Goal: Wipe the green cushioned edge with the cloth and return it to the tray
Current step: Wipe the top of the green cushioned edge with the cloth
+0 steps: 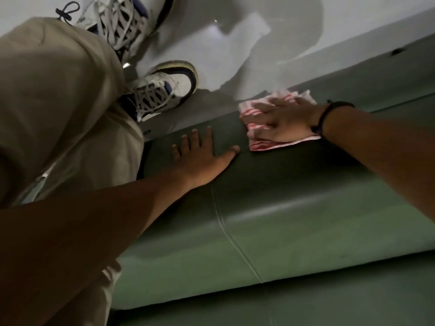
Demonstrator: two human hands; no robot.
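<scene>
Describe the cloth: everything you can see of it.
The cloth is a thin white fabric with red stripes, folded or bunched into a rough square. It lies flat on the green cushioned edge, near its rim by the floor. The right hand presses on it with spread, straight fingers, covering its middle. The left hand rests beside it, apart.

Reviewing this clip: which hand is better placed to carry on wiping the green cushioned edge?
The right hand: its fingers lie spread flat on the red-and-white cloth, pressing it onto the green cushioned edge. The left hand rests bare on the cushion beside it, bracing.
</scene>
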